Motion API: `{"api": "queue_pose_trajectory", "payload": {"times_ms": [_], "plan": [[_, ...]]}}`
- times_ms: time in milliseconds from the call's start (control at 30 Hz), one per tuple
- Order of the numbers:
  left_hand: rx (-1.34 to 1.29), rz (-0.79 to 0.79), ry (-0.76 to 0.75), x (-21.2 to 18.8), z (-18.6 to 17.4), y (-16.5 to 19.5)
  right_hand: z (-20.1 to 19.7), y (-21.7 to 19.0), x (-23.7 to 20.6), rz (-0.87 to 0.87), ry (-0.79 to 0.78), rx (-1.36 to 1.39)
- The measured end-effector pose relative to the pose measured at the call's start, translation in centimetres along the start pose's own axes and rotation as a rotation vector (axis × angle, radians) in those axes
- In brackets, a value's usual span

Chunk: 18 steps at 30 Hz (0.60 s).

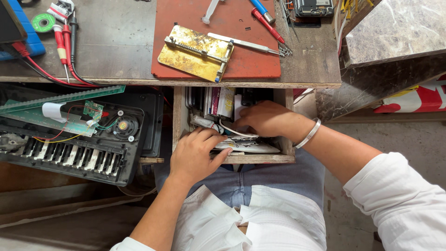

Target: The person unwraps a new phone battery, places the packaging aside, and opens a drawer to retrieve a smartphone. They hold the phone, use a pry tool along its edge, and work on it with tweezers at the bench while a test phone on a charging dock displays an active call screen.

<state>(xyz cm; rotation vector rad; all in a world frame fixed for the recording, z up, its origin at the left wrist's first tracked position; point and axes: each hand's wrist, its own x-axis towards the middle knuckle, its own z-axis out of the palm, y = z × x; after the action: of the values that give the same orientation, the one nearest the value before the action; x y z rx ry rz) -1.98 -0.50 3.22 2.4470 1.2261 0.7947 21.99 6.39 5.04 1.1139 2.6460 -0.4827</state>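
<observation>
An open wooden drawer (179, 121) sits under the workbench edge, packed with boxes, packets, a white cable and papers. My left hand (197, 155) rests palm down on the drawer's near left contents, fingers spread over a white packet (253, 148). My right hand (265, 118), with a metal bangle on the wrist, reaches into the drawer's middle; its fingertips are buried among the items, and I cannot tell if they grip anything.
On the bench lie a red mat (241, 51), a brass-coloured clamp plate (195, 52), tweezers, screwdrivers and red and black probe leads (62, 42). A dismantled keyboard with exposed circuit board (69, 135) sits left of the drawer. A marble block (395, 32) stands right.
</observation>
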Motion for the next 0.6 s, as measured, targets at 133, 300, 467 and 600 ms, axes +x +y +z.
{"api": "queue_pose_trajectory", "payload": {"times_ms": [133, 300, 467, 600], "plan": [[0.002, 0.007, 0.003, 0.1, 0.0, 0.0, 0.0, 0.3, -0.3, 0.223, 0.037, -0.099], [-0.001, -0.004, -0.004, 0.0, 0.0, 0.0, 0.2, 1.3, -0.8, 0.485, 0.262, -0.057], [0.002, 0.012, 0.014, 0.0, 0.0, 0.1, 0.4, 0.7, -0.4, 0.383, 0.259, -0.098], [-0.007, 0.004, 0.000, -0.1, 0.0, 0.0, -0.2, 0.0, 0.1, 0.377, 0.058, 0.150]]}}
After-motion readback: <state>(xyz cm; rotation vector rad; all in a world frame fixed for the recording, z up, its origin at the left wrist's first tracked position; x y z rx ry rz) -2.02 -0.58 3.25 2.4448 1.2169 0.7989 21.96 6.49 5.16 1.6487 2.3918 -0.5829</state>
